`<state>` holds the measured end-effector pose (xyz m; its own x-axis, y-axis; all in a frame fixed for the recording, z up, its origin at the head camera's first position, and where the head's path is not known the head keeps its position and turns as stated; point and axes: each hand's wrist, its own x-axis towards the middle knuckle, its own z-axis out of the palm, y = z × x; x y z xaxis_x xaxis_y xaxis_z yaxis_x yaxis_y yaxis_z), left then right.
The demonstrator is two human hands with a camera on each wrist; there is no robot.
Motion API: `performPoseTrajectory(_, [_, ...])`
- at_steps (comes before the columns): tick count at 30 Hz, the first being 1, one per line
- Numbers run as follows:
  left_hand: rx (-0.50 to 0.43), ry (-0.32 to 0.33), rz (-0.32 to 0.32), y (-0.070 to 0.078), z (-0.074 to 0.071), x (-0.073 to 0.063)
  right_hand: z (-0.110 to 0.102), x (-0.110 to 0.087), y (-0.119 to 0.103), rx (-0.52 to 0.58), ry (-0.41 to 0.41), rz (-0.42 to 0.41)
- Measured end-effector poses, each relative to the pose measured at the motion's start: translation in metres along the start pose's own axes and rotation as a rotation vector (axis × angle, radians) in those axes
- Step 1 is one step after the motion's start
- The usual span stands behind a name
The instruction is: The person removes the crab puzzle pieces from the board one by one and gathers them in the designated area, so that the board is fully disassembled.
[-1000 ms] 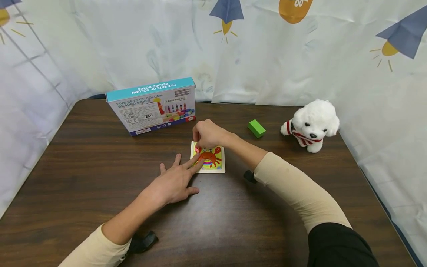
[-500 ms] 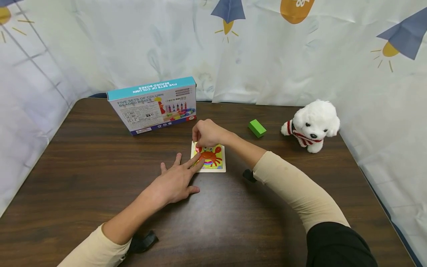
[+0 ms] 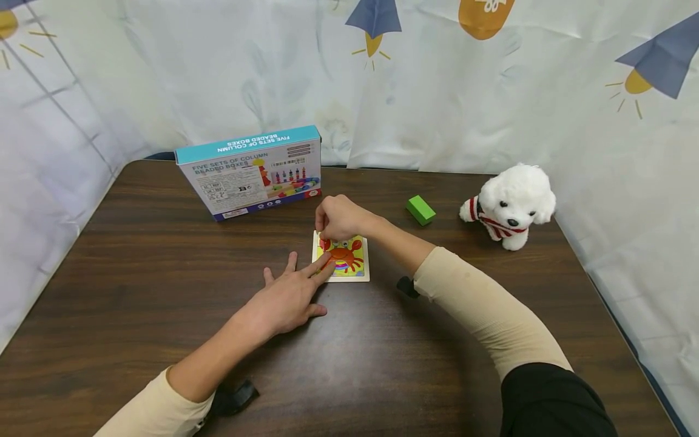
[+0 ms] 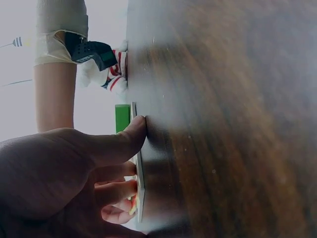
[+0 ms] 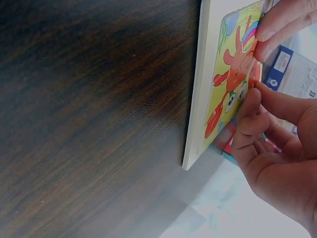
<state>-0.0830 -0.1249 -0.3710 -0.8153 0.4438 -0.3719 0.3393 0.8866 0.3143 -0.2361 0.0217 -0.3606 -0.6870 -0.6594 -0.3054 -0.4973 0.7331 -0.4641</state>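
A square puzzle board (image 3: 357, 279) with a pale rim and a red crab picture (image 3: 344, 258) lies flat on the dark wooden table. My left hand (image 3: 286, 300) has its fingers spread; two of its fingertips rest on the left part of the picture, and its thumb touches the tabletop in the left wrist view. At the far left corner, my right hand (image 3: 341, 220) pinches a small red puzzle piece (image 5: 254, 72), the crab's claw, between thumb and forefinger. Most of that piece's edge is hidden by the fingers. In the right wrist view the right hand (image 5: 277, 134) has its other fingers curled.
A toy box (image 3: 251, 173) with a blue top stands behind the board to the left. A green block (image 3: 420, 210) lies behind and right of it. At the far right sits a white plush dog (image 3: 510, 206). A white curtain (image 3: 262, 67) hangs behind the table.
Both hands stay nearly in place. The left fingertips have shifted very slightly. The pale shine on the claw piece has given way to plain red.
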Motion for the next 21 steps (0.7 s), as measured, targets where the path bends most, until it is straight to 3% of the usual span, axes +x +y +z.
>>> performPoseTrajectory(8, [0.011, 0.046, 0.003, -0.014, 0.02, 0.012, -0.004, 0.001, -0.004, -0.006, 0.0, -0.003])
performPoseTrajectory(15, [0.013, -0.009, -0.01, -0.001, 0.001, 0.002, -0.006, 0.0, -0.006, 0.021, -0.029, 0.03])
performPoseTrajectory(21, [0.01, -0.012, -0.012, 0.001, 0.0, 0.0, -0.006, -0.001, -0.007, 0.023, -0.04, 0.041])
